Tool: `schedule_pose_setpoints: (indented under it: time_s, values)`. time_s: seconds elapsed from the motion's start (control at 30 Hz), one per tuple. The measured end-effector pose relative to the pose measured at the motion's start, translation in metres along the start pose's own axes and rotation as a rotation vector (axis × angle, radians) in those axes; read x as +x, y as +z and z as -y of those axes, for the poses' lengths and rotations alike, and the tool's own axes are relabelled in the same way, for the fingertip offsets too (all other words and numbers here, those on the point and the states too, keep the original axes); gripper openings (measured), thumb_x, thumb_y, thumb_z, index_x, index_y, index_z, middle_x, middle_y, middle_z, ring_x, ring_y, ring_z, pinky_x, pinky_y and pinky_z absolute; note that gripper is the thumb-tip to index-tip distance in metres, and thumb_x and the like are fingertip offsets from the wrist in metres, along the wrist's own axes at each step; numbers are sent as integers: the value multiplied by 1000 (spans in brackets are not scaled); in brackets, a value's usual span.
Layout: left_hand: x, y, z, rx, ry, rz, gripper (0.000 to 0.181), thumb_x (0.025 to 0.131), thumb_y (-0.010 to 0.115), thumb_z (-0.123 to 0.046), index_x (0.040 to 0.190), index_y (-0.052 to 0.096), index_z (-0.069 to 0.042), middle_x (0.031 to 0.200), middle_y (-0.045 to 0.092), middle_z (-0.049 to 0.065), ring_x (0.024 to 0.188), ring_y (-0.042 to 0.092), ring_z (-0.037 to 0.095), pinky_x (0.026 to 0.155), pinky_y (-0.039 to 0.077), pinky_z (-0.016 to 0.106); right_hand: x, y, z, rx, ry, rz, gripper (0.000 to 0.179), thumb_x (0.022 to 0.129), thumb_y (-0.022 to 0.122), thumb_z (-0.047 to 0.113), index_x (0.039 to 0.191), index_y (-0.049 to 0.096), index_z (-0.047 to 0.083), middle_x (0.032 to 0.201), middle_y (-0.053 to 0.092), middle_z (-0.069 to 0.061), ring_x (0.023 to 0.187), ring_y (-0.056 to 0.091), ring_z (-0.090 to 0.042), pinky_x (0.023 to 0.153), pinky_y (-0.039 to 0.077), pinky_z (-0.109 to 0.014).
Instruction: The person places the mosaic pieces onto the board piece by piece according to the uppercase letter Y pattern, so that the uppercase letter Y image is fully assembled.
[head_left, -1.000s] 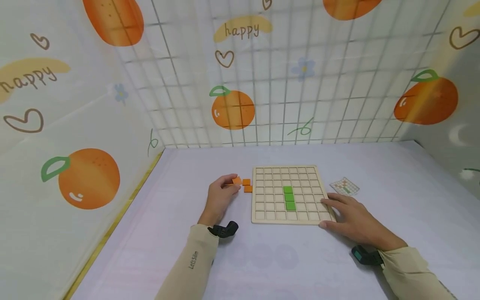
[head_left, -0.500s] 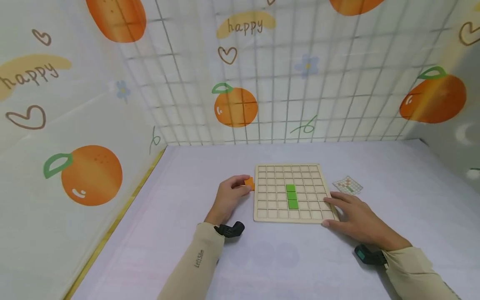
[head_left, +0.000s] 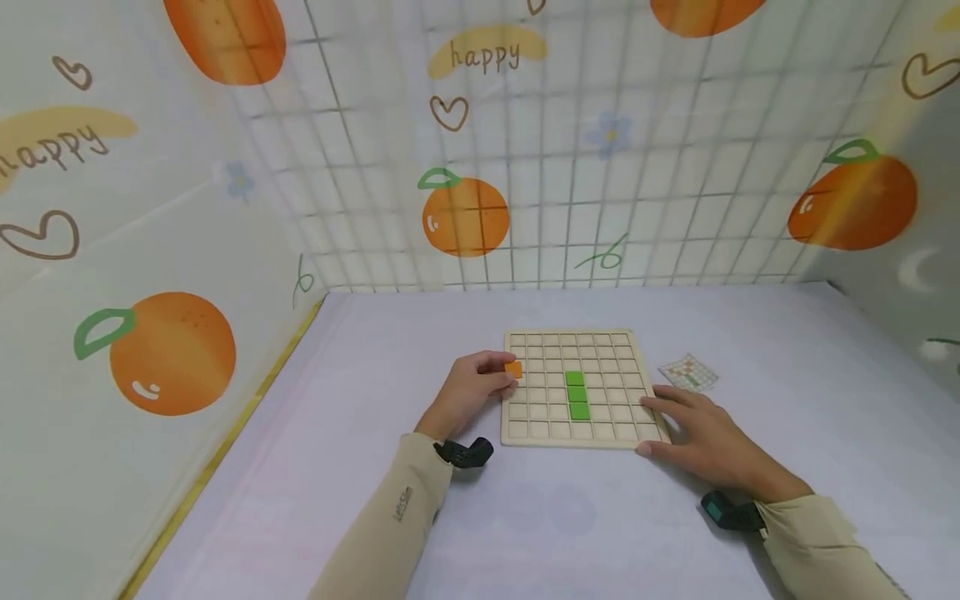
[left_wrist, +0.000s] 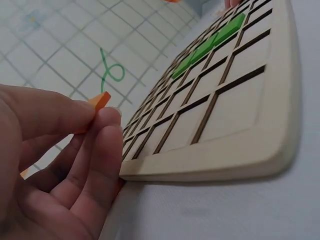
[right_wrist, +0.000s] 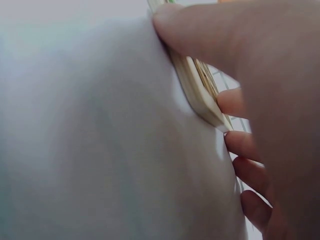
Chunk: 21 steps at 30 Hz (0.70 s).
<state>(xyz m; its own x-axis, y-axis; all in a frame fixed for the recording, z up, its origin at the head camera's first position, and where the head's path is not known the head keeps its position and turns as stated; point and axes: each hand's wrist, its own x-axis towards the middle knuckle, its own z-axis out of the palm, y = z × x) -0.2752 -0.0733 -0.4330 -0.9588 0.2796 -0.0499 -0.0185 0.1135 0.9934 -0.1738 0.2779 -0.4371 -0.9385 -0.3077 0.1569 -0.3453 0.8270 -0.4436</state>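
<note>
My left hand (head_left: 474,387) pinches a small orange square tile (head_left: 513,369) between thumb and fingertips, over the left edge of a wooden grid board (head_left: 543,433). In the left wrist view the tile (left_wrist: 102,101) is tilted, above the level of the board's rim (left_wrist: 210,157). Three green tiles (head_left: 577,395) sit in a column of cells near the board's middle. At the board's front right corner rests my right hand (head_left: 708,437), thumb at the front edge and forefinger over the right rim. Its fingers (right_wrist: 247,145) are spread and loosely bent in the right wrist view.
A small card (head_left: 690,372) printed with a coloured grid lies right of the board, just beyond the right hand. Behind the pale table (head_left: 405,325) hangs a printed curtain (head_left: 375,167). Bits of orange (left_wrist: 119,188) show beside the left fingers.
My left hand has moved right with the orange tile, from beside the loose orange tiles to the board's left edge, now covering those tiles. The right hand has stayed at the board's corner.
</note>
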Motion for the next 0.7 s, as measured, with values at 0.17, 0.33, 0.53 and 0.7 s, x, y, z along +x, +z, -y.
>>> schedule_pose_setpoints:
  time_s: [0.17,0.33,0.53,0.7]
  values:
    - [11,5,-2,103,-11,9,34,91,71,-9,125,69,-11,110,67,5,91,66,17,80,54,28,0,1,2,-12,24,8,77,85,70,61,141,57,9,151,41,-22,136,34,-50,101,29,-70]
    - [19,12,-6,162,-24,30,38,90,70,-11,128,67,-12,106,68,2,89,65,16,79,53,28,-1,1,2,-11,29,7,76,85,70,61,141,58,10,151,41,-21,136,34,-49,102,29,-70]
    - [28,17,-14,123,-27,33,33,92,65,-1,124,68,-8,101,68,9,90,68,20,81,55,30,-1,2,2,-8,30,11,77,85,70,61,140,58,9,150,42,-22,136,35,-50,102,28,-71]
    - [35,21,-20,282,-3,44,26,94,68,-8,120,71,-14,99,67,5,87,70,19,82,54,28,0,2,0,-17,21,2,77,86,69,62,140,58,9,150,42,-22,136,35,-49,102,29,-71]
